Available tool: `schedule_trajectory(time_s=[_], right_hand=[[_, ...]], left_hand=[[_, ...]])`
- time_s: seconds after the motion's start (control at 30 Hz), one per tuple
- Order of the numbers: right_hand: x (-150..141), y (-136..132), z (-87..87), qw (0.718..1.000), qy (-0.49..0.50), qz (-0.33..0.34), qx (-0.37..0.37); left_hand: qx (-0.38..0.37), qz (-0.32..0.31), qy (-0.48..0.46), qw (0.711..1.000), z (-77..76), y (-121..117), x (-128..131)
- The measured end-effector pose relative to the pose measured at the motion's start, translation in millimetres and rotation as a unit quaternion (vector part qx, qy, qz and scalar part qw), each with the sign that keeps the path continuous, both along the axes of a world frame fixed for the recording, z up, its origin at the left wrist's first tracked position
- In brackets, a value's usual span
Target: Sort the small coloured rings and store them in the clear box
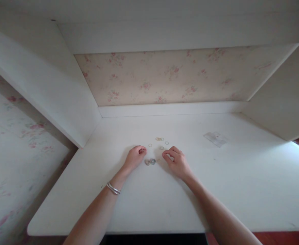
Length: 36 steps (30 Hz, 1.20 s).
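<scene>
My left hand (134,157), with silver bangles on its wrist, is closed, fingers curled toward the thumb; what it holds, if anything, is too small to tell. Opposite it, my right hand (176,161) makes a pinch with thumb and index finger, and I cannot make out anything in it. Between and beyond the hands lie several thin rings on the white desk: a yellowish ring (150,145), an overlapping yellow group (160,139), a pale ring (166,143) and a greenish ring (162,148). Nearer me, a grey ring bundle (152,161) touches a brownish bundle (147,162).
A clear plastic bag (216,139) lies flat at the right on the white desk (149,200). Side panels (60,75) and an overhead shelf enclose the back, with flowered wallpaper (162,78) behind. The desk's front edge runs under my forearms.
</scene>
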State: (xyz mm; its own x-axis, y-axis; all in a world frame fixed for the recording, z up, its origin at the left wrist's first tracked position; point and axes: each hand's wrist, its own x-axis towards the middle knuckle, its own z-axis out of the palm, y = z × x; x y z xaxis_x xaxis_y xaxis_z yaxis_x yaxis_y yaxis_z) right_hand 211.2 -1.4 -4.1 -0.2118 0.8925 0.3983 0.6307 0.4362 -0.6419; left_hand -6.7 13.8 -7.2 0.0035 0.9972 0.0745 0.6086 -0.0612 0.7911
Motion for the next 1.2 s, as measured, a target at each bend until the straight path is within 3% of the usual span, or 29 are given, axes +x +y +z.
schedule_trajectory(time_s=[0.2,0.4,0.6,0.8,1.03,1.2], right_hand=[[2.2,6.3,-3.2,0.997,0.036,-0.043,-0.051],[2.6,7.6,-3.8,0.995,0.047,-0.060,-0.068],[2.0,8.6,-4.1,0.995,0.055,-0.052,-0.065],[1.9,9.3,-5.6,0.996,0.058,-0.044,-0.055],[2.0,9.7,-5.7,0.996,0.063,-0.035,-0.049],[2.4,9.4,-5.5,0.996,0.063,-0.032,-0.047]], left_hand=[[0.036,-0.009,0.086,0.996,7.2,13.6,20.9],[0.021,-0.009,0.193,0.981,9.6,18.9,28.4],[0.031,-0.040,0.172,0.984,7.8,14.0,24.9],[0.070,-0.114,0.129,0.983,20.4,1.0,31.5],[0.084,-0.159,0.184,0.966,38.5,-24.2,45.5],[0.076,-0.176,0.221,0.956,41.7,-29.1,49.9]])
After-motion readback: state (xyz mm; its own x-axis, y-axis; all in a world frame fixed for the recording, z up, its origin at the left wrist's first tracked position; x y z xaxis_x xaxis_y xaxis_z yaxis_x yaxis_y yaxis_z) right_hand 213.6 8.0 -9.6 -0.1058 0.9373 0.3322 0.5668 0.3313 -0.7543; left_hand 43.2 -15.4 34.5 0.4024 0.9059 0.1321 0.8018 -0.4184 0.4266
